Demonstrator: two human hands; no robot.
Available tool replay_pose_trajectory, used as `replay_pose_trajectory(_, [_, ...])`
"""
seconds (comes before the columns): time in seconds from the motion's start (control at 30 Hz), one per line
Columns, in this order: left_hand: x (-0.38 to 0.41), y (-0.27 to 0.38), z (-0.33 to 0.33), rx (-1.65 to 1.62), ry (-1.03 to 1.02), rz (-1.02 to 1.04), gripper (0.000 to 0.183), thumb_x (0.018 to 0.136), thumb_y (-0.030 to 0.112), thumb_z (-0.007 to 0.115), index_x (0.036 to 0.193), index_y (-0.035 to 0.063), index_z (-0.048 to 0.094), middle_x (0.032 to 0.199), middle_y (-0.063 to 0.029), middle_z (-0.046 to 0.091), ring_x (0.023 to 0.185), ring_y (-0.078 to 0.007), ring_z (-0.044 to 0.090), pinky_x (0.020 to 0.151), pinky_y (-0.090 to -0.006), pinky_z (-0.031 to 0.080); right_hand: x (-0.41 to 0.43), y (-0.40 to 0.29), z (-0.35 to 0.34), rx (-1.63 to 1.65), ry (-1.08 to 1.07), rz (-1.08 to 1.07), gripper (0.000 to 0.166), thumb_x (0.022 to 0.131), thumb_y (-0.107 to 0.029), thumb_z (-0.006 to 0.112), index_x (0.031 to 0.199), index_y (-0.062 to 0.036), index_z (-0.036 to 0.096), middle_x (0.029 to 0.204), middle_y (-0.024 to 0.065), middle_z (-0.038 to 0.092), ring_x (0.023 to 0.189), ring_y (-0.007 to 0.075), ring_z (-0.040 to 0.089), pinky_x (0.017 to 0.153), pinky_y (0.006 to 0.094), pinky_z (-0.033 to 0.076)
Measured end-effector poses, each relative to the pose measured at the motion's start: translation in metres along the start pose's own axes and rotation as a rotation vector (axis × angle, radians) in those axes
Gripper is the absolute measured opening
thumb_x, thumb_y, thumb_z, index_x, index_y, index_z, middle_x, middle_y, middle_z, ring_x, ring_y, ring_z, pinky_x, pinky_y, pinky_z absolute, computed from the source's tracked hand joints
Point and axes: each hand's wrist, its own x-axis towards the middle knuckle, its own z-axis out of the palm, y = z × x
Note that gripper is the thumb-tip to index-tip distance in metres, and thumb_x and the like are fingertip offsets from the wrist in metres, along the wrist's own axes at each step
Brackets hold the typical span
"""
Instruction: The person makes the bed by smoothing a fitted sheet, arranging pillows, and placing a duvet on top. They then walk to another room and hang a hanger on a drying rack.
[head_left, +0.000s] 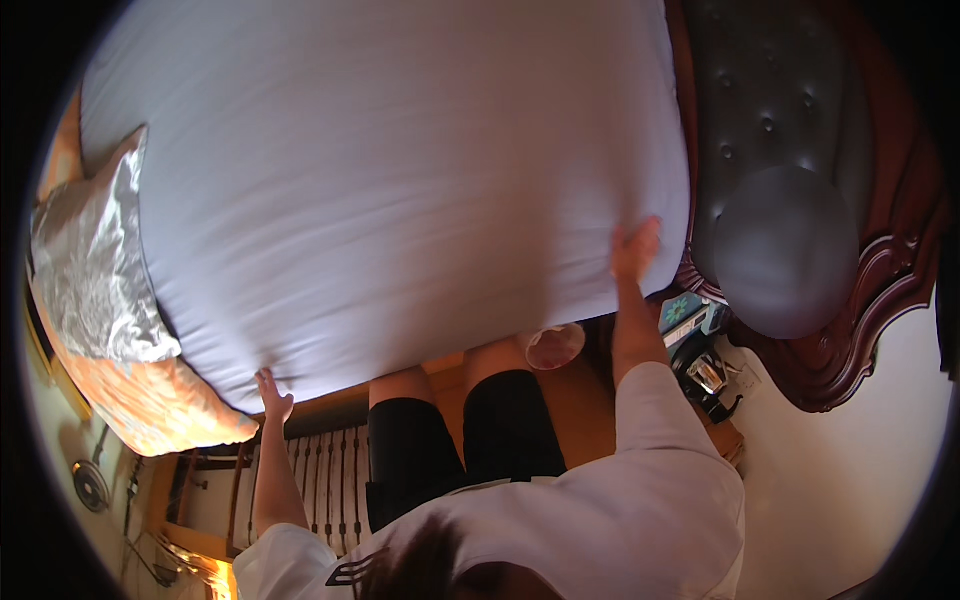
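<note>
A pale grey-lilac fitted sheet (390, 180) covers the mattress of a bed and shows light creases. My left hand (274, 396) touches the sheet at the mattress's near edge on the left, thumb apart from the fingers. Near the mattress corner by the headboard, my right hand (636, 247) rests on the sheet, slightly blurred, its fingers spread. Nothing is visibly gripped by either hand. A shiny silver-grey cushion or folded cloth (97, 277) lies at the left end, over an orange patterned one (165, 409).
A dark tufted headboard (765, 90) with a carved wooden frame (862, 330) borders the bed's right end. Beside it, a nightstand (727, 439) bears boxes and small items. A round pale object (555, 346) is near my knee. A slatted wooden piece (322, 480) stands at lower left.
</note>
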Motion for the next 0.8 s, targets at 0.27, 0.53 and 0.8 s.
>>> replay_pose_trajectory(0.27, [0.044,0.104,0.041,-0.135,0.375,-0.314,0.086,0.064,0.019,0.063,0.126,-0.0192,0.017,0.115,-0.035,0.035,0.108,-0.0457,0.036,0.097,-0.0462,0.031,-0.002,0.044,0.001,0.095,-0.027,0.24,0.063,0.088,-0.035,0.046,0.134,0.0037,0.028,0.139,0.0222,0.028,0.13,0.0344,0.026,0.105,0.0475,0.02])
replay_pose_trajectory(0.53, [-0.003,0.244,0.018,-0.181,0.204,-0.169,0.082,0.069,0.014,0.061,0.131,-0.0137,0.016,0.135,-0.0347,0.018,0.13,-0.0439,0.016,0.107,-0.0419,0.021,0.056,-0.106,-0.041,0.282,-0.043,-0.757,0.061,0.079,-0.035,0.057,0.126,0.0001,0.041,0.134,0.0198,0.036,0.127,0.0344,0.03,0.104,0.0529,0.019])
replay_pose_trajectory(0.8, [0.005,0.253,0.015,-0.173,0.116,-0.117,0.076,0.067,0.019,0.062,0.124,-0.0151,0.026,0.126,-0.0341,0.033,0.122,-0.0434,0.03,0.104,-0.0435,0.025,0.089,0.054,-0.018,0.325,-0.09,-0.02,0.076,0.084,-0.05,0.048,0.137,-0.0015,0.023,0.136,0.0217,0.034,0.123,0.036,0.036,0.101,0.0414,0.029])
